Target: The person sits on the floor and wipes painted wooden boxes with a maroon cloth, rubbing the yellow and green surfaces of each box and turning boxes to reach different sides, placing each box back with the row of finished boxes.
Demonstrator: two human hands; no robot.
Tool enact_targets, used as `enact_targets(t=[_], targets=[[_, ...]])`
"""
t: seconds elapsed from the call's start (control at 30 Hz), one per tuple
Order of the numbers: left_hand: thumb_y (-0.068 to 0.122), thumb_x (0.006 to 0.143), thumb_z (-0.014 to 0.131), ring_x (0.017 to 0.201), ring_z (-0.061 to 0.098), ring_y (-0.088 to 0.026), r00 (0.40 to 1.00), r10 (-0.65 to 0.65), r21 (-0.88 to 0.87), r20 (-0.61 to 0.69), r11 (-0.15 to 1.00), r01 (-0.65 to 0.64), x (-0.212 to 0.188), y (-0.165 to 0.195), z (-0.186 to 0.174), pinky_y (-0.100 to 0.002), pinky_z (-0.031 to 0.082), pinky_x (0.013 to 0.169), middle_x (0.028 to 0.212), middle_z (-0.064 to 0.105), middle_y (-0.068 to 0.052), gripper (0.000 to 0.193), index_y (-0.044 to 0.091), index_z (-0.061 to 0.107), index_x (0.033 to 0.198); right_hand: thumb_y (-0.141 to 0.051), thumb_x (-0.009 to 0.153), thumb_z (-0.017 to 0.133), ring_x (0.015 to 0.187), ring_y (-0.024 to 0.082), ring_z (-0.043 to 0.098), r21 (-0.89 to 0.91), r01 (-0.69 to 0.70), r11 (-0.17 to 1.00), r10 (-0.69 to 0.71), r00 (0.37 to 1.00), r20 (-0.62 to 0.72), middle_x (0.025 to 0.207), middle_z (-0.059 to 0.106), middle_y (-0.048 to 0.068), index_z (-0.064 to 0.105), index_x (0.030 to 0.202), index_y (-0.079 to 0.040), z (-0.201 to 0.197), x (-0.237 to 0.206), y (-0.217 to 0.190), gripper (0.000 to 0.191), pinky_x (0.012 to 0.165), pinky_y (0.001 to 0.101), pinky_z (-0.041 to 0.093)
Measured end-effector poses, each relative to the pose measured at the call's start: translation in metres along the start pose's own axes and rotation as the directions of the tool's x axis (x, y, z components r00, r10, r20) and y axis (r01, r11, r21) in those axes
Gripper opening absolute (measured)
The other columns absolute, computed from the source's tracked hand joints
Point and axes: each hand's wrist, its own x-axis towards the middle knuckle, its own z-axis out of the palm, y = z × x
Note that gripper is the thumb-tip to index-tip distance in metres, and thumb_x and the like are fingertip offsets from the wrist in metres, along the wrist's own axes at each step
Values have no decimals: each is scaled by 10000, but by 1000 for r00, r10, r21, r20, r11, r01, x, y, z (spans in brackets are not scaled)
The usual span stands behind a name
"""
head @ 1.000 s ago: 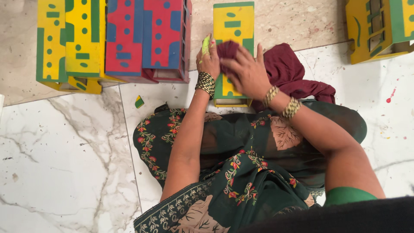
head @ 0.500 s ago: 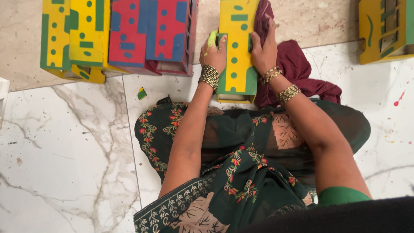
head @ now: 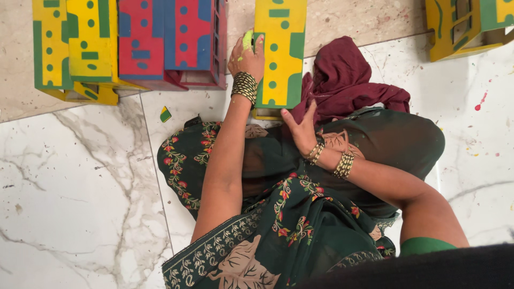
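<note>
Head view: the left hand pinches a small light-green piece against the left edge of the upright yellow-and-green painted wooden block. The right hand, fingers loosely spread, rests below the block beside the maroon cloth.

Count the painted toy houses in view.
4: a yellow-green house top left, a red-blue house beside it, a yellow-green house at the left hand, another top right, cropped.

Left hand grips yellow-green block (right hand on maroon cloth).
</note>
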Motion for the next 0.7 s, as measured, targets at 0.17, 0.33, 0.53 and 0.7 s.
enact_targets(t=[0.17,0.33,0.53,0.7], targets=[[477,1028,512,1246,613,-293,992,-80,114,101,991,68,2,1,1,-487,497,1008,1348,644,-54,451,184,610,1356,-508,941,708,1573,333,184,-1,41,999,-41,999,29,1664,204,295,79,1590,106,2,7,6,1092,1264,378,157],[365,998,577,1480,339,-364,941,319,208,-113,934,-291,10,-5,-4,-499,353,1211,1590,394,-134,647,146,433,1589,-502,933,721,1564,341,233,-53,82,995,-79,995,63,1644,247,304,113,1578,114,10,30,-6,1079,1263,372,190],[429,993,651,1501,247,-386,900,435,341,-1,847,-409,17,-8,-12,-574,55,1235,1596,333,-199,666,118,417,1533,-531,895,734,1544,356,265,-21,114,993,-109,982,157,1633,235,321,96,1569,122,19,77,-17,1135,1246,363,223],[408,1058,625,1559,273,-334,962,245,462,119,844,-272,25,-17,-1,-576,63,1319,1647,354,-149,607,127,428,1559,-527,907,772,1582,393,183,-51,133,990,-125,982,139,1656,177,351,92,1577,132,47,98,-19,1160,1276,385,177]])
